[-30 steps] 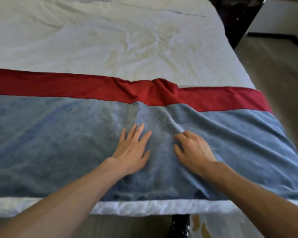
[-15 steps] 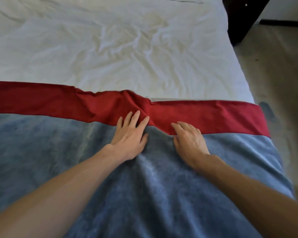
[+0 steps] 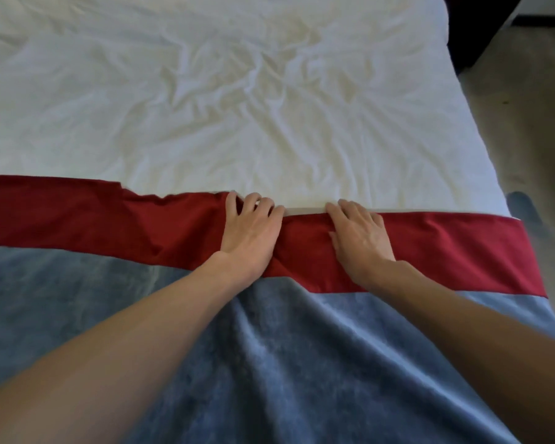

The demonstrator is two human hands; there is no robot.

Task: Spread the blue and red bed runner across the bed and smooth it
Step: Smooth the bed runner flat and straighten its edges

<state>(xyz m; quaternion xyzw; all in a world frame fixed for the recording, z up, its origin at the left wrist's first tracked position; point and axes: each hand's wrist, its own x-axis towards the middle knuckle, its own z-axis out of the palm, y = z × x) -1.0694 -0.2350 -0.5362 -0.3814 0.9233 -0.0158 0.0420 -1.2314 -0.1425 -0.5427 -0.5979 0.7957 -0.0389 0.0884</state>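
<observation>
Both hands, the left hand (image 3: 249,233) and right hand (image 3: 359,235), having slid far onto the bed runner (image 3: 430,248)'s red band across the bed (image 3: 269,107), are pressing open-palmed, gripping nothing, and should be sweeping outward evenly.

- Bed runner (image 3: 116,302) lies across the near part of the bed (image 3: 205,107), from the left frame edge to the bed's right side.
- Runner's far band (image 3: 462,248) sits behind its near panel (image 3: 285,363); bare sheet (image 3: 109,75) lies beyond the band.
- Left hand (image 3: 249,233) rests on the far band, near the middle, fingertips at the band's far edge.
- Right hand (image 3: 359,238) rests on the same band, just right of the left hand, apart from it.
- Both forearms cross over the near panel.
- Floor (image 3: 526,123) lies right of the bed; furniture (image 3: 471,27) stands at the far right corner.
</observation>
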